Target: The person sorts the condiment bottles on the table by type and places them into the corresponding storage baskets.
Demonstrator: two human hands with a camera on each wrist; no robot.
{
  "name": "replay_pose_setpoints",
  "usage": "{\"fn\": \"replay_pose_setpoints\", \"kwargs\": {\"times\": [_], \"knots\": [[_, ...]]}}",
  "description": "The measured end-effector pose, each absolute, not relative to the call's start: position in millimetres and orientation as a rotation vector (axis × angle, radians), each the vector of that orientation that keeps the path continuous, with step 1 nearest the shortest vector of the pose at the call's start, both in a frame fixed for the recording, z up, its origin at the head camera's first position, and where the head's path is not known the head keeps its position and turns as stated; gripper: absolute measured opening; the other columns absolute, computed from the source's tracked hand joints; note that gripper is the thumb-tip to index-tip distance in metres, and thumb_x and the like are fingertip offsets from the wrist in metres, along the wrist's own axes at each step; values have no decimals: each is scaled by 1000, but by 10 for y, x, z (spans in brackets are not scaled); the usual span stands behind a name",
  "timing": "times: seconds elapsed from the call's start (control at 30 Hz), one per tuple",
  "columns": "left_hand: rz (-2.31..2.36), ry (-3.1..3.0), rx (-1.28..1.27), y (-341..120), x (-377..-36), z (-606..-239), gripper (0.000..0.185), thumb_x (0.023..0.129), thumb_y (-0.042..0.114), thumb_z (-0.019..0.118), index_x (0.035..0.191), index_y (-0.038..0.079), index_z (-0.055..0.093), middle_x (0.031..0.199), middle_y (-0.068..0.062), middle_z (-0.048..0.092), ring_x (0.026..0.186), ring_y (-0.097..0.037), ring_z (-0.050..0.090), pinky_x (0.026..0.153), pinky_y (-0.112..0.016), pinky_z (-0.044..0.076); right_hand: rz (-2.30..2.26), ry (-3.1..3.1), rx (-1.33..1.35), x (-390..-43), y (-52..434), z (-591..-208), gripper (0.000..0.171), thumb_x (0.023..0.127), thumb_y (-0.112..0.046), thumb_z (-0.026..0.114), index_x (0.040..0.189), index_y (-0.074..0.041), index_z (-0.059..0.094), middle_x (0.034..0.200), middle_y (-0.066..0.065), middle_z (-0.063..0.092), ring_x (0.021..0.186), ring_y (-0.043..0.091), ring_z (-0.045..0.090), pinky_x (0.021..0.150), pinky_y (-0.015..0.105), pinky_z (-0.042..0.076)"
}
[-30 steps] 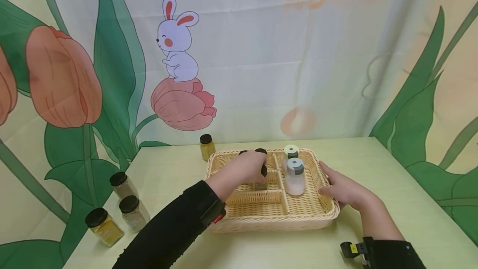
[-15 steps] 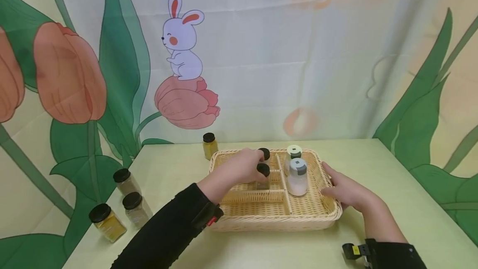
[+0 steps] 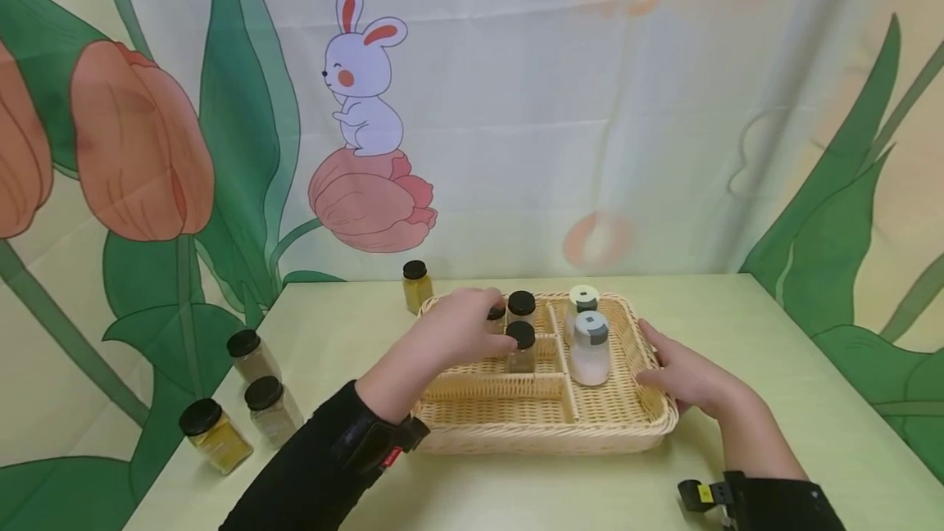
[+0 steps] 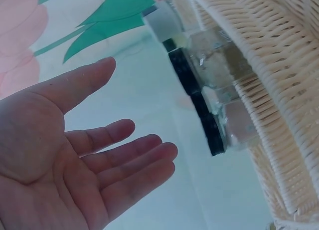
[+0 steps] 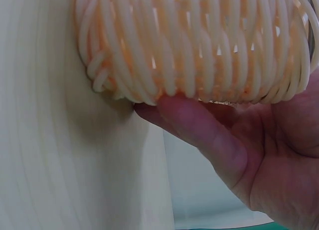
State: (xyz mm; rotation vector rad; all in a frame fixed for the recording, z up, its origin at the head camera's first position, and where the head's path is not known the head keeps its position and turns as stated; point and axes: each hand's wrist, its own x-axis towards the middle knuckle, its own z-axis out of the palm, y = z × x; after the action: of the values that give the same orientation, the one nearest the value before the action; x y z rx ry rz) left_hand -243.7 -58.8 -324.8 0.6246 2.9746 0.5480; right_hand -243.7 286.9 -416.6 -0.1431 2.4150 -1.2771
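My left hand hovers over the black-lidded jars in the wicker basket — grip slack, holding nothing; right hand flat against the rim.

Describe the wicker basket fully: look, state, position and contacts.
The basket is pale woven wicker, rectangular, with inner dividers forming compartments. It sits flat on the table. Black-lidded jars stand in the back left compartment, two white shakers on the right. The right hand touches its right wall; the left hand hovers open over it.

Three jars left of table
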Motion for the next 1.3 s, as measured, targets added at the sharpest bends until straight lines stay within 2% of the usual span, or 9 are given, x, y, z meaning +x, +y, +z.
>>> {"fn": "replay_pose_setpoints", "kwargs": {"times": [0.07,0.33,0.6,0.73,1.3], "knots": [[567,2987,626,-645,-2399,-3230,59,87,44,80,133,11,62,129,-6,67,112,-23,64,92,-41,53,-1277,2417,-148,-2438,2868,-4168,93,98,-11,60,164,-13,-7,151,41,25,70,27,67,55,46,56],[632,3018,634,-860,-2272,-3202,65,88,49,78,135,8,62,129,-6,66,118,-24,62,97,-43,52,-1288,2407,-144,-2425,2856,-4148,94,98,-10,60,164,-13,-7,152,42,23,72,28,68,55,47,57],[622,3086,510,-1054,-2163,-3253,65,87,48,80,137,12,62,131,-4,66,120,-26,62,97,-46,52,-1287,2401,-129,-2441,2836,-4154,93,98,-10,59,164,-14,-8,151,42,25,72,28,69,56,46,57],[603,3127,449,-1169,-2130,-3283,66,85,50,80,137,13,63,131,-4,66,119,-27,62,96,-48,52,-1286,2402,-142,-2447,2823,-4147,94,98,-9,59,163,-13,-8,154,42,20,73,28,69,56,46,58],[577,3255,319,-1704,-1962,-3427,64,87,46,79,136,8,62,139,-14,61,127,-35,57,96,-56,50,-1258,2428,-133,-2426,2851,-4145,93,99,-12,60,164,-13,-6,152,41,25,68,27,66,55,45,56]]}}
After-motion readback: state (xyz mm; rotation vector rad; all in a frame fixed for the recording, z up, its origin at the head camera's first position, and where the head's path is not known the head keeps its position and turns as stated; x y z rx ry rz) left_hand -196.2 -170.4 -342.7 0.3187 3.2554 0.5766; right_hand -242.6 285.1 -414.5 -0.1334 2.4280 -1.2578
